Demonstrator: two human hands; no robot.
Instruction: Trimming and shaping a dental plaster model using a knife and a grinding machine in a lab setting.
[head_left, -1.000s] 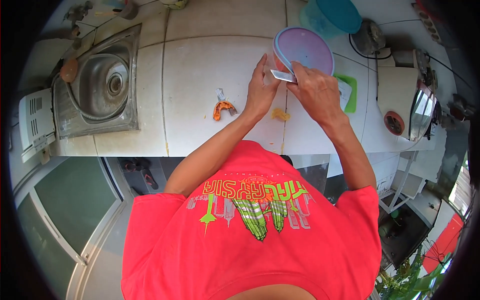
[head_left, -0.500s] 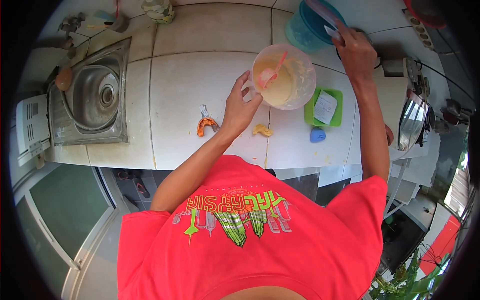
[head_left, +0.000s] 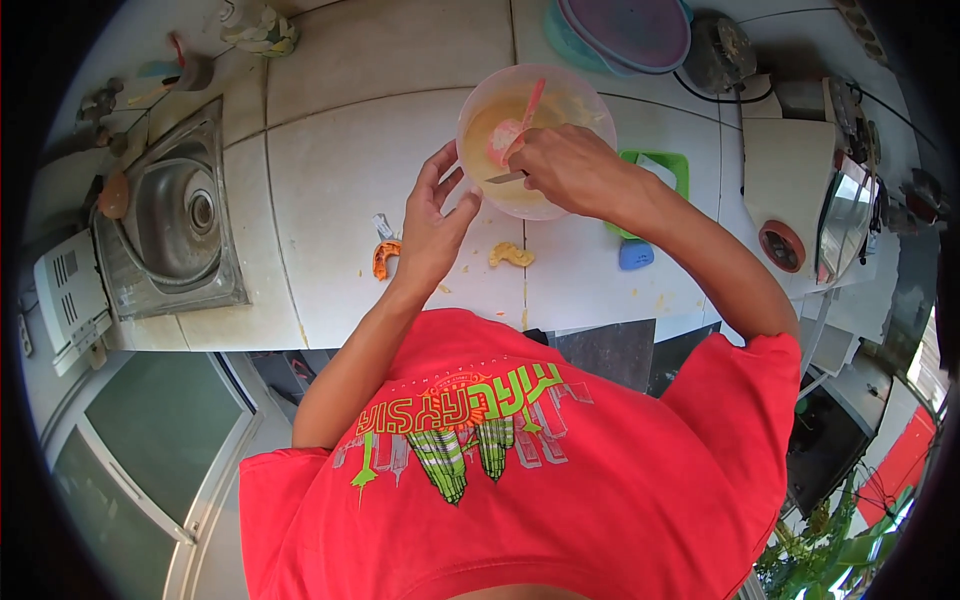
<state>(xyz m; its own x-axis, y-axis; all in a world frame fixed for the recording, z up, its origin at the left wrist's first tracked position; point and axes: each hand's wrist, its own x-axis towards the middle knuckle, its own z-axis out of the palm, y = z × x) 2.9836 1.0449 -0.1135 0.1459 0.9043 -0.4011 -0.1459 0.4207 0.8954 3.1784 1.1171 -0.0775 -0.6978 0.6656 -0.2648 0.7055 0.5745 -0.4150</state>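
Note:
A translucent plastic bowl (head_left: 597,112) with pale creamy mix in it stands on the counter. A pink scoop (head_left: 535,100) holding white powder leans inside it. My left hand (head_left: 437,225) cups the bowl's left side, thumb and fingers against the wall. Over the bowl, my right hand (head_left: 575,170) is closed on a flat grey blade (head_left: 506,177); the rest of that tool is hidden in the fist. Nearer me lie a U-shaped tray with orange material (head_left: 385,257), a yellow horseshoe-shaped piece (head_left: 511,254) and a small blue lump (head_left: 635,254).
Right of the bowl sits a green tray (head_left: 682,175) with paper, partly behind my right arm. At the back stands a blue tub with a purple lid (head_left: 630,30). A steel sink (head_left: 180,215) is at the left. A whitish appliance (head_left: 790,170) stands at the right.
My right hand has come from the blue tub at the back right down over the bowl. The tub's purple lid, tilted in that hand before, now lies over the tub. My left hand stays beside the bowl.

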